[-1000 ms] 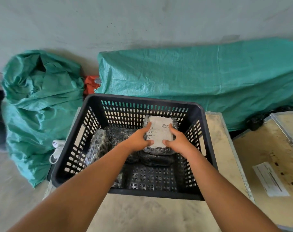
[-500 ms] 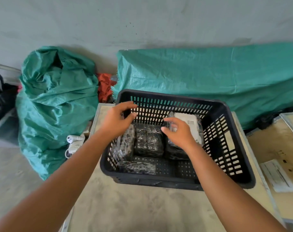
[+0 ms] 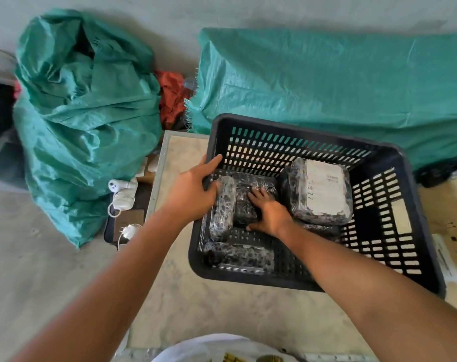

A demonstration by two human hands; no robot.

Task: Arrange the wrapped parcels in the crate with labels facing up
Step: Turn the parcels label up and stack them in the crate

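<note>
A black slotted crate [image 3: 394,163] stands on a beige board. Inside at the right lies a wrapped parcel [image 3: 298,197] with its white label up. A dark parcel [image 3: 245,205] without a visible label lies in the middle; my right hand [image 3: 268,211] rests flat on it, fingers spread. Left of it a parcel [image 3: 222,207] stands on edge against the crate's left wall. My left hand [image 3: 193,189] grips that left wall at the rim, thumb touching the upright parcel. Another parcel [image 3: 239,254] lies at the crate's near left corner.
Two green tarp bundles, one at the left [image 3: 83,118] and one behind the crate [image 3: 326,84]. A white charger with cable [image 3: 121,194] lies on the floor left of the board. A second board with a paper label [image 3: 447,259] adjoins at the right.
My right hand left the labelled parcel and came down onto the middle dark parcel. My left hand dropped onto the crate's left wall. The view shifted left and down.
</note>
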